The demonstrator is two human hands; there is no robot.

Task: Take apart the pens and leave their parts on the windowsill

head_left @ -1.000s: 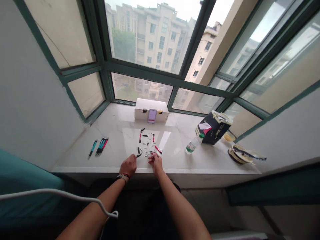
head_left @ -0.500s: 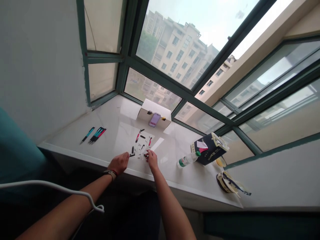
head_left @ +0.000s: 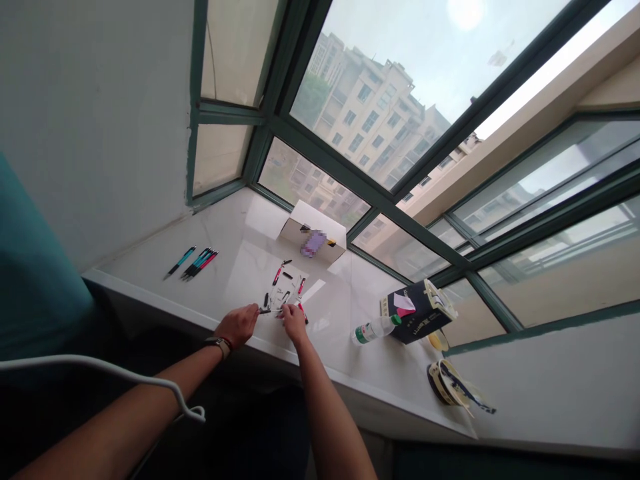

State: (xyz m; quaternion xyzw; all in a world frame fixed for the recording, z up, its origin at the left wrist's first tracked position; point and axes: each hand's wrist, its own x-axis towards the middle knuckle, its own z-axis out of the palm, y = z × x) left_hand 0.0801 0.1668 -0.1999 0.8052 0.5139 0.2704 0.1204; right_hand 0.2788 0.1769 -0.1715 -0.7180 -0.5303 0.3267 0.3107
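My left hand (head_left: 239,325) is closed near the sill's front edge, its fingertips pinching a dark pen part (head_left: 264,311). From that part a thin pale rod, seemingly a pen refill (head_left: 275,309), runs across to my right hand (head_left: 295,323). The right fingers are pinched together at the rod's far end, and their exact grip is too small to make out. Right beside these fingers is a red pen barrel (head_left: 303,313), partly covered by the hand. Just beyond both hands lie loose pen parts: a red barrel (head_left: 277,275), another red barrel (head_left: 301,285) and a black piece (head_left: 287,275).
Several assembled pens (head_left: 200,264) lie on the left of the white sill (head_left: 235,267). A white box (head_left: 315,230) with a blurred purple item (head_left: 313,244) stands behind. To the right are a water bottle (head_left: 375,330), a dark carton (head_left: 417,310) and a round container (head_left: 447,382).
My right hand has shifted left, closer to my left hand. A red barrel now shows beside its fingers. The left hand keeps its pinch, and the whole view has turned slightly.
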